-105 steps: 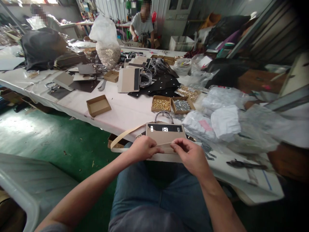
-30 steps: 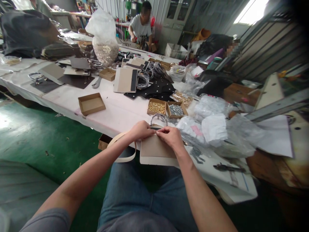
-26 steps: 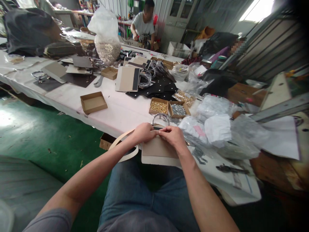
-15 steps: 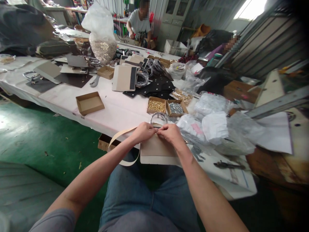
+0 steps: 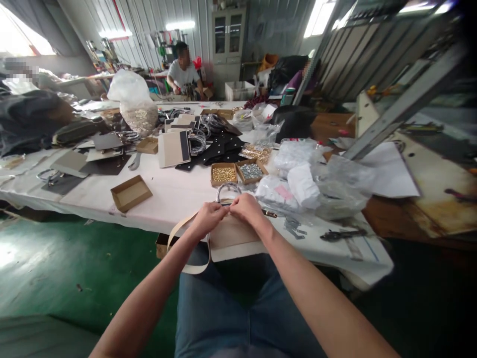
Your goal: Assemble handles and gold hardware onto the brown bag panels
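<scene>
A beige handbag (image 5: 234, 238) rests at the table's front edge, over my lap. Its ring-shaped, plastic-wrapped handle (image 5: 228, 186) stands up behind my fingers, and a pale strap (image 5: 178, 232) loops out on the left. My left hand (image 5: 209, 218) is closed at the bag's upper edge, thumb and fingers pressed together on it. Right beside it, my right hand (image 5: 246, 209) pinches at the same edge below the handle. Whatever small part lies between the right fingertips is hidden. A dark and gold-coloured piece (image 5: 269, 213) shows just right of that hand.
Beyond the bag sit a box of gold-coloured studs (image 5: 223, 175) and a box of silver ones (image 5: 251, 171). An open cardboard box (image 5: 131, 193) is at left. Plastic-wrapped bundles (image 5: 278, 193), grey metal pieces (image 5: 294, 227) and a dark tool (image 5: 343, 234) lie right. A co-worker (image 5: 183, 72) sits far back.
My view has tilted up and shifted, so more of the room shows. Both hands stay together at the bag's top edge, with only small finger movement. The dark and gold-coloured piece now shows more clearly.
</scene>
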A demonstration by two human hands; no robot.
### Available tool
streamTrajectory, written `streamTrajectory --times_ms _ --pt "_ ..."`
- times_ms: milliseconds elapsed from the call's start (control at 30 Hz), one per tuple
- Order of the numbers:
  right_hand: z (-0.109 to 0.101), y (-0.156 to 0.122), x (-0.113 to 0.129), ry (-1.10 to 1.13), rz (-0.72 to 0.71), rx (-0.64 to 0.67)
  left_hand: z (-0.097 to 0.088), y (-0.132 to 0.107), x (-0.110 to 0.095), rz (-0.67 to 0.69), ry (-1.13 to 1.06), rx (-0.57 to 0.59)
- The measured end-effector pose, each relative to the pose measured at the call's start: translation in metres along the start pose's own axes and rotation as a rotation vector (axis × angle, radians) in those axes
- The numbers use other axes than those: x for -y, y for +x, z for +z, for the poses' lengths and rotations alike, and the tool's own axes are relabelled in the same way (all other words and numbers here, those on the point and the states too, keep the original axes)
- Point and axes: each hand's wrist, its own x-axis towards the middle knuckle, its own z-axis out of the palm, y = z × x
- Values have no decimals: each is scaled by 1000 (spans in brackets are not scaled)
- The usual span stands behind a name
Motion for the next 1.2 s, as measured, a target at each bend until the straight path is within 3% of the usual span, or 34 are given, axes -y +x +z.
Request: streamTrajectory --times_ms 200,267,367,467,533,600,667,767,867,967,1033,1200 --pt "-4 -7 1 0 -20 42 -69 -48 -93 228 -228 -264" --pt "-9 -10 -2 12 -67 63 -85 -67 -98 236 -291 -310" --pt "-16 -16 -5 28 -141 67 -89 -88 -68 143 -330 -301" --pt "-14 -33 -7 42 -234 -18 -78 -100 -18 -12 -371 -273" --pt "-6 -48 -8 -26 -371 -90 -69 -104 10 -82 -421 -272" --pt "4 -62 -9 -166 -490 -126 -58 -105 29 -112 -471 -257" --pt "12 -70 -9 -272 -513 -125 -47 -105 40 -117 -517 -222" --pt "13 -73 -7 -143 -483 -105 -27 -104 47 -116 -578 -167" --pt "3 -82 2 277 -366 -40 -6 -106 49 -114 -521 -166" --pt "-4 -100 17 717 -160 216 14 -108 48 -72 -366 -241" --pt "-3 -113 26 892 -79 364 25 -108 46 -16 -282 -295" --pt "15 -131 28 991 40 303 42 -109 45 32 -228 -384"
